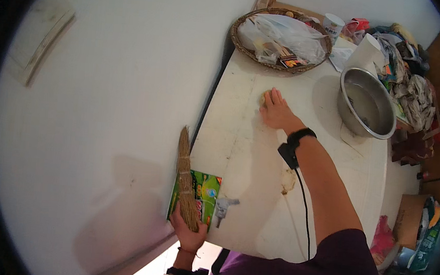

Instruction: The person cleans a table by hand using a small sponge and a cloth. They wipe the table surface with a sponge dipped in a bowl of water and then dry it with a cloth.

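Observation:
At the table's near left corner my left hand (pixel 189 232) grips the lower end of a straw whisk brush (pixel 186 177), bound in several places. The brush lies slantwise across a green printed packet (pixel 212 183). Just right of the packet is a small grey toy-like pistol-shaped object (pixel 222 210). My right hand (pixel 278 110) reaches across the white table (pixel 239 139), palm down, fingers over a small yellowish pad or cloth (pixel 263 98). Most of that pad is hidden under the hand, so its kind is unclear.
A woven basket (pixel 242 50) with plastic bags stands at the back. To the right, a steel basin (pixel 389 127) holds cloudy water, beside a paper roll (pixel 366 50) and piled cloths (pixel 417 98). A black cable (pixel 307 210) runs from my right wrist. The wall (pixel 109 109) borders the left.

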A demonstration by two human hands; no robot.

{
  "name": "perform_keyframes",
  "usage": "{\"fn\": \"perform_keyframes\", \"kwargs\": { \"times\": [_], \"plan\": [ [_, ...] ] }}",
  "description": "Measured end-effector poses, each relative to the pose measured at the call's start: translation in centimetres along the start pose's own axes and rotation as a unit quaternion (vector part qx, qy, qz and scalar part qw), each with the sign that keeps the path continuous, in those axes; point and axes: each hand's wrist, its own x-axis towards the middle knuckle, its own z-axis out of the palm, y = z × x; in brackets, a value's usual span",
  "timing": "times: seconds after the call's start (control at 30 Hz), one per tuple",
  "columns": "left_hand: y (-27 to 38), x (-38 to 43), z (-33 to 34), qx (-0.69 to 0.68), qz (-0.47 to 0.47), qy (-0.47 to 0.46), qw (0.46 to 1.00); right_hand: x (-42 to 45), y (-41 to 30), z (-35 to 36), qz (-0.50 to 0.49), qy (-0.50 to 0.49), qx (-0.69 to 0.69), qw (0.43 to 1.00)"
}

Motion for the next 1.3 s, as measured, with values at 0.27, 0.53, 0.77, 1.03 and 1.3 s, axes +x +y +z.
{"fn": "perform_keyframes", "kwargs": {
  "times": [0.27, 0.53, 0.77, 1.03, 1.3],
  "plan": [
    [-0.6, -0.4, 0.2, 0.002, -0.005, -0.030, 1.000, 11.8, -3.7, 0.5, -0.045, 0.063, 0.039, 0.996],
    [0.0, 0.3, 0.1, 0.028, 0.011, -0.039, 0.999, 2.2, -10.4, 6.7, -0.362, 0.028, 0.065, 0.930],
    [-0.6, 0.0, 0.5, 0.011, 0.036, -0.004, 0.999, 12.4, -2.6, 2.6, -0.108, 0.165, 0.140, 0.970],
    [-0.9, 0.1, 0.5, 0.045, 0.030, -0.023, 0.998, -0.7, -9.3, 6.5, -0.278, 0.083, 0.023, 0.957],
    [0.0, 0.0, 0.8, -0.004, -0.012, -0.021, 1.000, -0.4, 6.4, -1.2, 0.107, 0.165, -0.008, 0.980]
  ]
}}
